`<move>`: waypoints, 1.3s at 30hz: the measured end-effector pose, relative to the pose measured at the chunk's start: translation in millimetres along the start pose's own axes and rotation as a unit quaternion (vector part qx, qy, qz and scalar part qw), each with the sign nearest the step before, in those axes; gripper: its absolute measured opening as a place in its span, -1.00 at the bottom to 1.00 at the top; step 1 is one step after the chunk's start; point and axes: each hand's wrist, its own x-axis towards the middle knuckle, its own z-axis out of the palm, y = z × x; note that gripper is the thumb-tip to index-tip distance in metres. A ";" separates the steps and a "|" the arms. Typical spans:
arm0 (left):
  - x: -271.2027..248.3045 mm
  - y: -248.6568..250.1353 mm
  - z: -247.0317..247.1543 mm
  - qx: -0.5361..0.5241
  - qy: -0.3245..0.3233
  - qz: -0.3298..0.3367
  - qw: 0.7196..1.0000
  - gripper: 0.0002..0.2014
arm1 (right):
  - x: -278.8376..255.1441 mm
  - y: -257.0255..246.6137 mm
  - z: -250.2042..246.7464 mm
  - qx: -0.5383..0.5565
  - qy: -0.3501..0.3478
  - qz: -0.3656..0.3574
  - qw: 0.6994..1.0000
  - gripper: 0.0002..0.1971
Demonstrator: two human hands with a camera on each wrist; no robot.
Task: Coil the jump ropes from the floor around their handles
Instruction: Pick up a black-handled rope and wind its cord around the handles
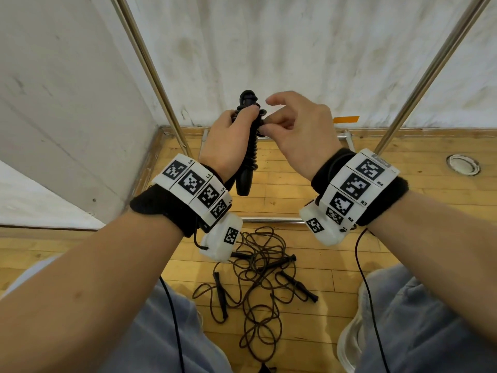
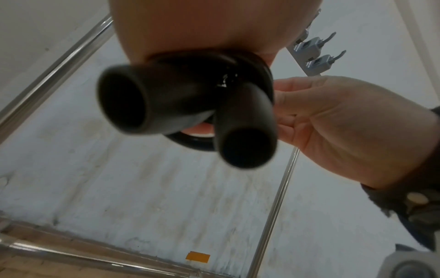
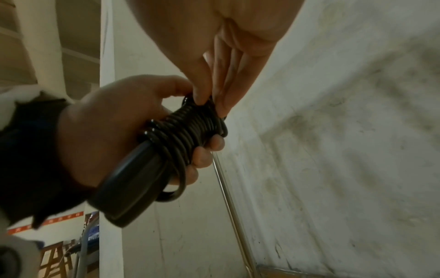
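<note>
My left hand [image 1: 228, 141] grips a pair of black jump-rope handles [image 1: 246, 179] held upright, with black cord coiled tightly around them [image 3: 190, 127]. The handles' open butt ends [image 2: 185, 116] point at the left wrist camera. My right hand [image 1: 290, 130] pinches the cord [image 1: 262, 122] near the top of the coil, thumb and fingers meeting on the wraps [image 3: 204, 99]. On the floor below lies a tangle of more black ropes [image 1: 258, 278] with several loose handles [image 1: 298, 286].
A metal rack frame stands ahead, with slanted poles [image 1: 150, 74] and a floor bar [image 1: 269, 219] near the tangle. White walls [image 1: 269, 49] close the corner. An orange tape strip [image 1: 345, 119] is on the wall. My knees flank the rope pile.
</note>
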 end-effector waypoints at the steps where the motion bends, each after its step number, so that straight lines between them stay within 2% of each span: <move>1: -0.9 0.7 -0.4 0.007 0.004 0.004 1.000 -0.57 | 0.4 -0.4 -0.3 0.001 -0.007 0.002 1.000 -0.70; 10: -2.1 0.2 -2.6 0.043 0.019 0.044 0.998 -0.62 | 4.5 -0.5 -5.6 -0.014 -0.043 -0.020 0.999 -0.82; 16: -0.7 -2.1 -3.4 0.069 0.017 0.059 0.996 -0.56 | 5.1 0.7 -9.4 -0.009 -0.074 -0.035 0.997 -0.76; 20: 0.0 -3.3 -4.2 0.065 -0.002 0.059 0.996 -0.56 | 7.9 2.6 -11.1 -0.037 -0.101 -0.053 0.993 -0.79; 26: 2.1 -1.8 -5.6 0.050 -0.004 0.065 0.997 -0.56 | 8.9 -0.2 -10.0 -0.076 -0.078 -0.102 0.989 -0.83; 30: 2.3 -3.5 -7.0 0.062 -0.018 0.068 0.996 -0.49 | 9.3 -3.8 -12.9 -0.103 -0.086 -0.117 0.984 -0.83; 35: 1.4 -1.8 -10.4 0.004 -0.063 0.055 0.996 -0.62 | 8.2 -6.4 -12.6 -0.111 -0.092 -0.142 0.979 -0.85; 39: -1.5 0.4 -10.6 -0.048 -0.076 0.055 0.994 -0.66 | 4.8 -7.1 -11.3 -0.110 -0.064 -0.169 0.977 -0.88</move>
